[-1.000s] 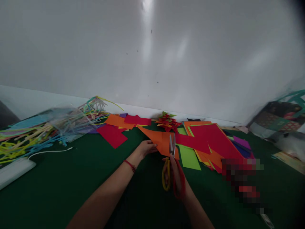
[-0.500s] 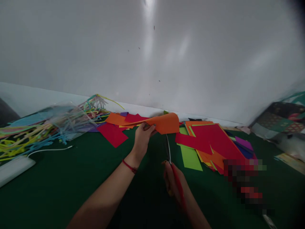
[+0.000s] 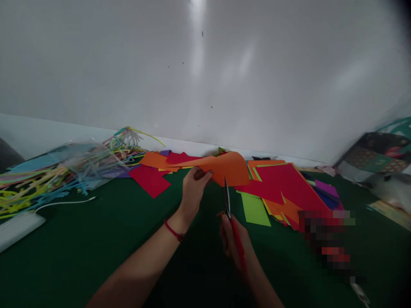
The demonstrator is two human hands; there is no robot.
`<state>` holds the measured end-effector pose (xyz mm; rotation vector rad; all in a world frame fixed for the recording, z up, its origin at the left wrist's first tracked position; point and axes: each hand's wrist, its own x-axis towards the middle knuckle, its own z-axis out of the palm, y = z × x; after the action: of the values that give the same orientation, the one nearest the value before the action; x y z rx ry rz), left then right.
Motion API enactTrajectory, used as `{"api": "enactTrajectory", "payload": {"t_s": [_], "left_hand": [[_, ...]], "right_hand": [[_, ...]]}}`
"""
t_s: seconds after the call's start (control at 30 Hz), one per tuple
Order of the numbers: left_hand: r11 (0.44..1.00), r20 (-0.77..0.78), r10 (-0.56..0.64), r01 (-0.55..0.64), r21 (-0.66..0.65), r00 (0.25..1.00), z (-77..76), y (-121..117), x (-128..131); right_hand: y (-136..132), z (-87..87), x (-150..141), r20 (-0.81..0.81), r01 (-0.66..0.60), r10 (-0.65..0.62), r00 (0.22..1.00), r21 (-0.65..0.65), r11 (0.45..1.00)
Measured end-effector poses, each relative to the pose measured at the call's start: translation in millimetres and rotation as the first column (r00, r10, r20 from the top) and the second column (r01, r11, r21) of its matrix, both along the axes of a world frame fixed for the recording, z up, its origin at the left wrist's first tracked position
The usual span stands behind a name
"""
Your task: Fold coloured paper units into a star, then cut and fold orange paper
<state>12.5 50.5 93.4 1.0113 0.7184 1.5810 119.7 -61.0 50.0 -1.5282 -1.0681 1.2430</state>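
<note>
My left hand [image 3: 194, 188] pinches the near edge of a curved sheet of orange paper [image 3: 229, 168], lifted above the green table. A red bracelet circles that wrist. Red-handled scissors [image 3: 236, 239] are gripped in my right hand [image 3: 231, 237], just right of my left hand and nearer to me. Their blades point away from me, and the tip overlaps the lower edge of the orange sheet. Whether the blades have bitten into the paper I cannot tell. Red paper [image 3: 150, 180] lies beyond and left of my left hand.
On the right lies a pile of coloured paper [image 3: 282, 179], with a lime green sheet [image 3: 255, 209] at its near side. Pipe cleaners [image 3: 86, 169], partly in clear plastic, spread at the left. A white device with a cable [image 3: 22, 231] sits near them. A wall [image 3: 205, 85] rises behind.
The orange sheet has swung slightly toward me and opened wider to the right. The scissors' tip now overlaps its lower edge. Both hands keep their holds.
</note>
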Motion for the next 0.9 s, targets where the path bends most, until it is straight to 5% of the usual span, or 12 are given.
{"api": "enactTrajectory", "payload": {"t_s": [0.33,0.5,0.9], "left_hand": [[0.999,-0.102,0.046,-0.045,0.015,0.994,-1.4,-12,8],[0.995,-0.117,0.1,-0.097,0.031,0.988,-4.1,-13,10],[0.998,-0.104,0.063,-0.064,-0.001,0.993,-9.8,-14,12]], "right_hand": [[-1,-4.9,1,0.019,0.019,-0.02,1.0,0.073,0.997],[-1,-1.4,4,-0.018,-0.02,0.02,1.0,0.008,1.0],[-2,-2.5,1,0.021,0.006,-0.007,1.0,0.07,0.998]]}}
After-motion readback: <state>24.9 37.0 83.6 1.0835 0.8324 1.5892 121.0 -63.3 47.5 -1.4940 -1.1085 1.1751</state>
